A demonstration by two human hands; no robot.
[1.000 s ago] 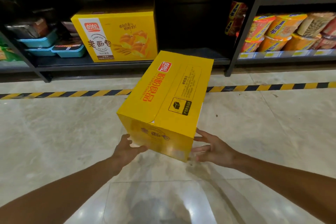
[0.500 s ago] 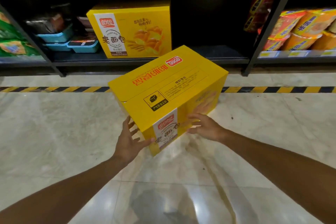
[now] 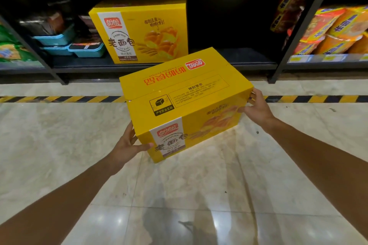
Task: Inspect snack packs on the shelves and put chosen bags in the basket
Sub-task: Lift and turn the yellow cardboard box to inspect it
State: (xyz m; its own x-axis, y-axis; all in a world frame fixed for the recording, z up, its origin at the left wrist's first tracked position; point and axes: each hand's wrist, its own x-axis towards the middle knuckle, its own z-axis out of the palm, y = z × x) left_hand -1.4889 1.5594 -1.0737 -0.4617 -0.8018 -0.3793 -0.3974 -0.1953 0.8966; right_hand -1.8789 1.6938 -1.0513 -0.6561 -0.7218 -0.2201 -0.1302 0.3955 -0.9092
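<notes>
Left hand (image 3: 124,146): fingers spread against the near left end of the yellow box (image 3: 185,103), thumb hooked onto its front face, grasping it. Right hand (image 3: 257,108): fingers curled over the far right corner of the same box, grasping it. The box sits at frame centre, held above the polished marble floor (image 3: 59,145). A yellow-and-black striped line (image 3: 59,99) crosses the floor behind it. At the upper frame, a dark shelf (image 3: 159,65) carries a second yellow box (image 3: 143,32), with teal trays (image 3: 59,39) at upper left and orange snack packs (image 3: 334,30) at upper right.
</notes>
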